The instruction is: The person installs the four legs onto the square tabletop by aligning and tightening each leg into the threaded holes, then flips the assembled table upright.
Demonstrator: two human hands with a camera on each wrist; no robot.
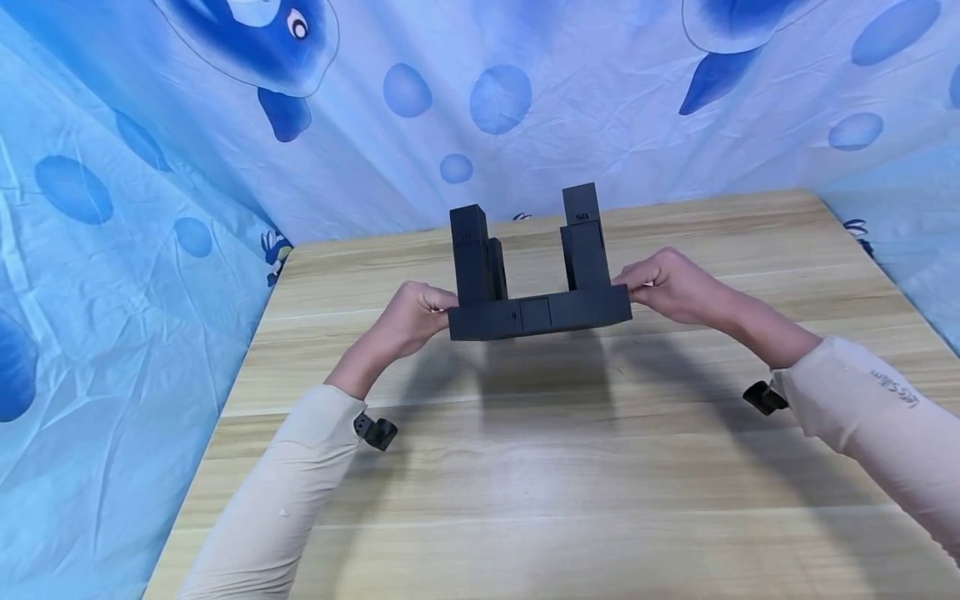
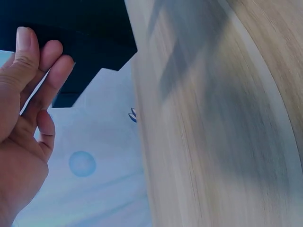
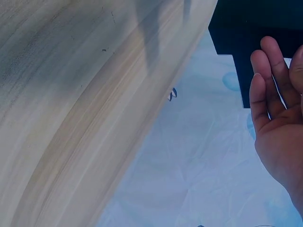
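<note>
A black U-shaped block assembly (image 1: 480, 323) is held up over the table, its shadow falling on the wood beneath. It has a long front bar with a small square section at its middle and two posts that carry small markings. My left hand (image 1: 408, 321) pinches the bar's left end between thumb and fingers. At the opposite end, my right hand (image 1: 678, 287) grips the bar with thumb and fingertips. Both wrist views show the dark underside of the assembly (image 2: 90, 42), with the fingertips against its edge.
The light wood-grain table (image 1: 525, 500) spans the space below my arms. A blue patterned cloth (image 1: 592, 108) hangs behind it and along both sides. Small black camera mounts (image 1: 377, 432) sit at both wrists, by the cuffs of the pale sleeves.
</note>
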